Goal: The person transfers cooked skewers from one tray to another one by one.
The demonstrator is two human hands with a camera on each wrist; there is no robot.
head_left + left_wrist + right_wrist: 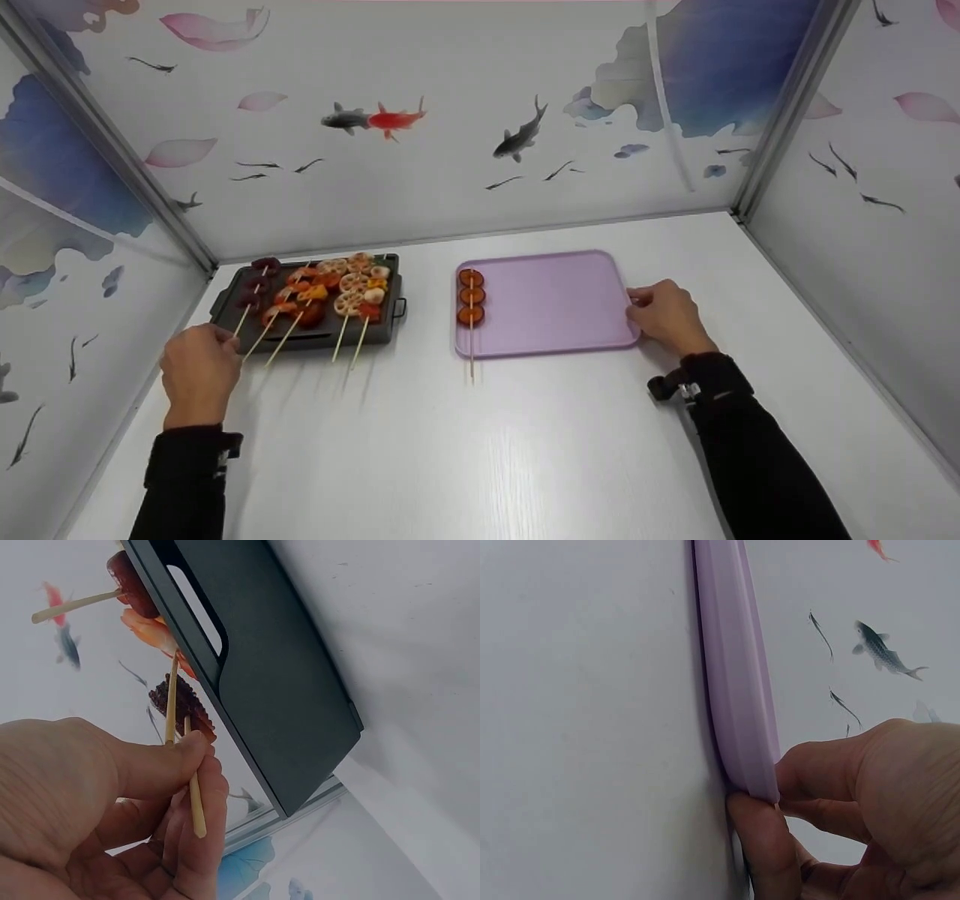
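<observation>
My left hand point(199, 371) pinches the stick of a skewer of dark red-brown pieces point(256, 287) between thumb and fingers, at the left end of a black grill point(360, 335). In the left wrist view the stick's end point(198, 817) pokes out past the fingers, and the dark frilly food point(184, 705) shows beside the grill's edge. My right hand point(669, 319) grips the right edge of a lilac tray point(551, 304). The right wrist view has the thumb and a finger around the corner of the tray's rim point(739, 727).
Several other skewers lie on the grill, with orange shrimp-like pieces point(281, 309), lotus root slices point(349, 303) and vegetables; their sticks overhang its front. A skewer of round brown slices point(471, 296) lies along the tray's left side. Printed panels point(450, 187) enclose the white table point(480, 450).
</observation>
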